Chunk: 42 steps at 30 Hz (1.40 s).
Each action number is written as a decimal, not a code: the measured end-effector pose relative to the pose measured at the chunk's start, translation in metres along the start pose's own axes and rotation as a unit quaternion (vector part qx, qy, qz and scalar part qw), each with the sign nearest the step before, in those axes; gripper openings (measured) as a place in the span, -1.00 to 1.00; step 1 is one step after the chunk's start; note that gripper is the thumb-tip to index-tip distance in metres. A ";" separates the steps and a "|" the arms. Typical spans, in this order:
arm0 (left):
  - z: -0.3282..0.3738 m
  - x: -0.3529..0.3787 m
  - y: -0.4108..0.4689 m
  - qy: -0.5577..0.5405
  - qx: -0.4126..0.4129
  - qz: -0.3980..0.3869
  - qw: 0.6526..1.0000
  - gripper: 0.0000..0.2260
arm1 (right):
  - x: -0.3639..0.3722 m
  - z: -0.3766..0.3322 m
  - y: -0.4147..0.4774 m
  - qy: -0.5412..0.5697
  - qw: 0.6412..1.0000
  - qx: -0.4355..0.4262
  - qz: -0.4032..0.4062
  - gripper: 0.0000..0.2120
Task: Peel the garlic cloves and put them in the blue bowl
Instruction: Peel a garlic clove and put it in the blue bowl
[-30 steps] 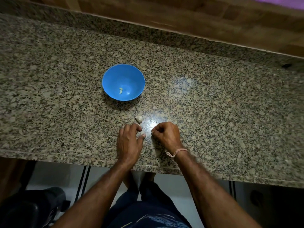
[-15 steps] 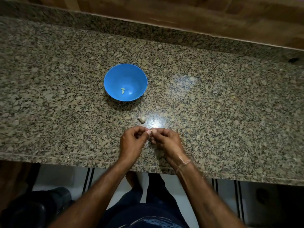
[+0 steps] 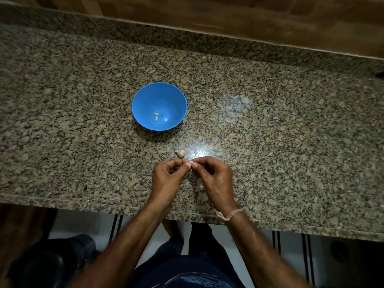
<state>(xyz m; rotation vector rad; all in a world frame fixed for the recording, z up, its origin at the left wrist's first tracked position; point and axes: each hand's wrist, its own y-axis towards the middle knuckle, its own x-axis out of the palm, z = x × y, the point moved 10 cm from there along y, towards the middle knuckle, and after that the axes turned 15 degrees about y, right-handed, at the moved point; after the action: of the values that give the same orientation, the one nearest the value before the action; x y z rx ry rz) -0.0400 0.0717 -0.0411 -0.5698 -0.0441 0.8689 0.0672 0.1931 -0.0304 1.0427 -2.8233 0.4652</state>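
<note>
Left hand (image 3: 168, 179) and right hand (image 3: 214, 179) meet fingertip to fingertip, both pinching one garlic clove (image 3: 191, 162) above the tabletop (image 3: 291, 132). The blue bowl (image 3: 145, 96), holding peeled cloves (image 3: 155, 117), lies toward 11 o'clock, nearer the left hand; another garlic piece (image 3: 180, 153) sits just beyond the fingertips.

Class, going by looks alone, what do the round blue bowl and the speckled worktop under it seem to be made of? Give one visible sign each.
The round blue bowl is probably plastic, smooth and faintly glossy: even colour, soft highlight inside. The speckled worktop looks like polished granite: beige and black grains, with bright reflected glare.
</note>
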 end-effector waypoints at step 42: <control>0.009 0.010 -0.010 0.100 0.041 -0.009 0.994 -0.92 | -0.013 0.016 -0.009 0.057 0.997 0.046 0.004 -0.86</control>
<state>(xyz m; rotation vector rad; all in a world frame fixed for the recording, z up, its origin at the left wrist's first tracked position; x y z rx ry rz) -0.0290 0.0776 -0.0306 -0.5756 0.1679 0.7898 0.0834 0.1899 -0.0460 0.9867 -2.7313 0.6408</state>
